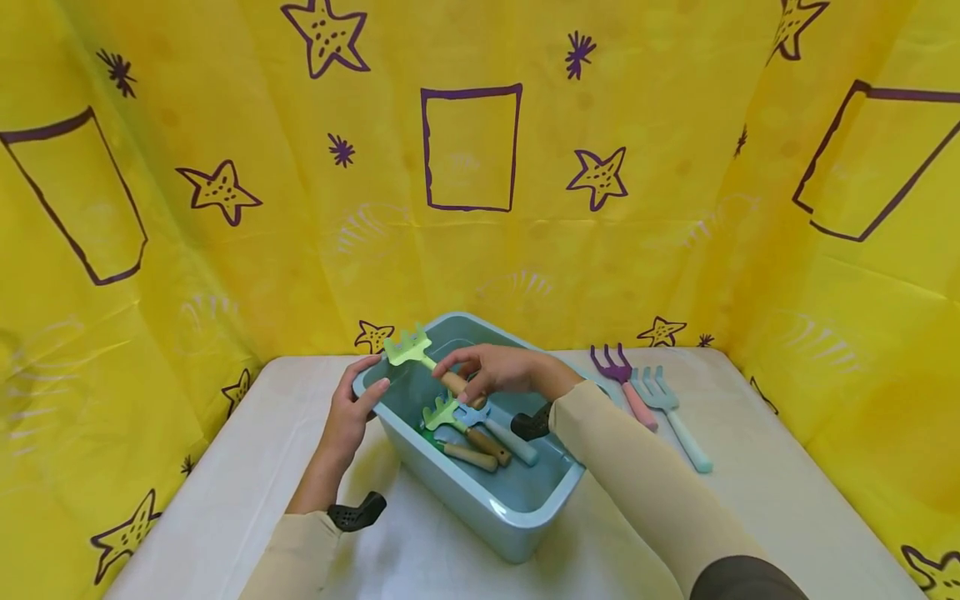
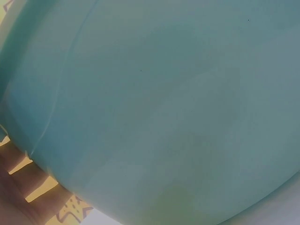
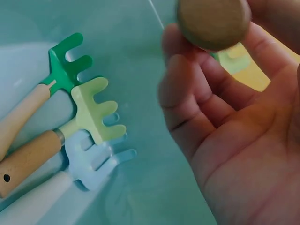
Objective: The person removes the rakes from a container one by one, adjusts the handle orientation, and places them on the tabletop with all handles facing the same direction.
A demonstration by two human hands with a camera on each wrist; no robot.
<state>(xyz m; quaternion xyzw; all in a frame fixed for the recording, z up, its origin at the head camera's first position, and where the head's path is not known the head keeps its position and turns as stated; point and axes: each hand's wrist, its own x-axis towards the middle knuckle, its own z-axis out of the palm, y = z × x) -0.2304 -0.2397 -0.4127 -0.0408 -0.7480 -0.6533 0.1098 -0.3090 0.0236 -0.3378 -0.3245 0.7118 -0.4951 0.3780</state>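
1 light-green rake (image 1: 408, 347), held above blue bin (image 1: 453, 504)
Right hand (image 1: 501, 371) pinches its wooden handle (image 1: 453, 383); left hand (image 1: 356, 408) grips the bin's rim (image 1: 527, 518); 3 other hand tools (image 3: 96, 110) lie inside.

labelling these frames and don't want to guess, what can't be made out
Head view: head of the dark green rake with pale wooden handle, mostly behind the light green rake with brown wooden handle.
Left wrist view: fingertips of the left hand, behind the pale blue plastic tub, which also hides its contents.
Right wrist view: most of the held light green wooden-handled rake, behind its handle end and the right hand.
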